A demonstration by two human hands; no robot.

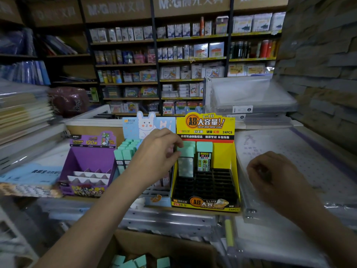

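Note:
A yellow display box (pixel 234 171) with a black slotted tray stands in the middle of the counter. Two mint-capped lead cases stand in its back row. My left hand (pixel 156 153) pinches the green cap of the left case (pixel 185 163), which sits at a slot in the back left. The other case (pixel 204 157) stands just right of it. My right hand (pixel 270 171) hovers to the right of the box with its fingers curled, and nothing shows in it. A pale blue rabbit display box (pixel 146 126) holding several mint cases (pixel 126 149) stands behind my left wrist.
A purple display box (pixel 87 159) stands at the left. Plastic-wrapped stacks (pixel 299 157) lie at the right and stacked notebooks (pixel 23 113) at the left. A cardboard carton (pixel 154 246) below the counter holds more mint cases (pixel 139 262). Stocked shelves (pixel 181 59) fill the back.

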